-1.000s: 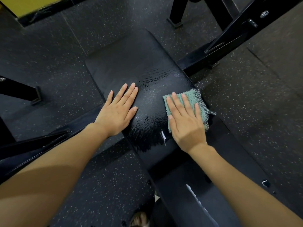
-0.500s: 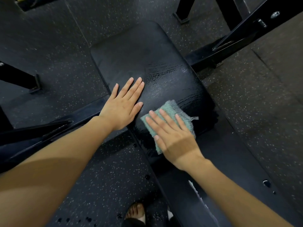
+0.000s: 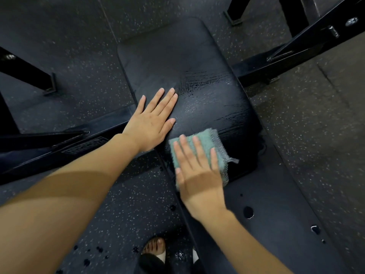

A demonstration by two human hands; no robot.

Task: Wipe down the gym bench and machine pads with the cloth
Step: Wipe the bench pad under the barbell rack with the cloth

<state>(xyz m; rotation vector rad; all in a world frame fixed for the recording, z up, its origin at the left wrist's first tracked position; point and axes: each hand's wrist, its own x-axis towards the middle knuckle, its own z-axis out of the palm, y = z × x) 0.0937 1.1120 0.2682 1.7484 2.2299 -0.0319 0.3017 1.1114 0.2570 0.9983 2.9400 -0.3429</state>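
A black padded gym bench runs from the upper middle down to the lower right, its near half shiny with wet streaks. My left hand lies flat on the pad's left edge, fingers straight. A folded teal cloth sits at the near end of the upper pad, by the gap to the lower pad. My right hand presses flat on the cloth with spread fingers and covers its near part.
Black steel frame bars cross under the bench to the left and upper right. Another frame foot stands at the left. Speckled rubber floor surrounds everything. My sandalled foot shows at the bottom. Water drops dot the lower pad.
My right hand has slid the cloth from the pad's right side leftward and toward me, to the pad's near left corner. My left hand has stayed flat on the pad.
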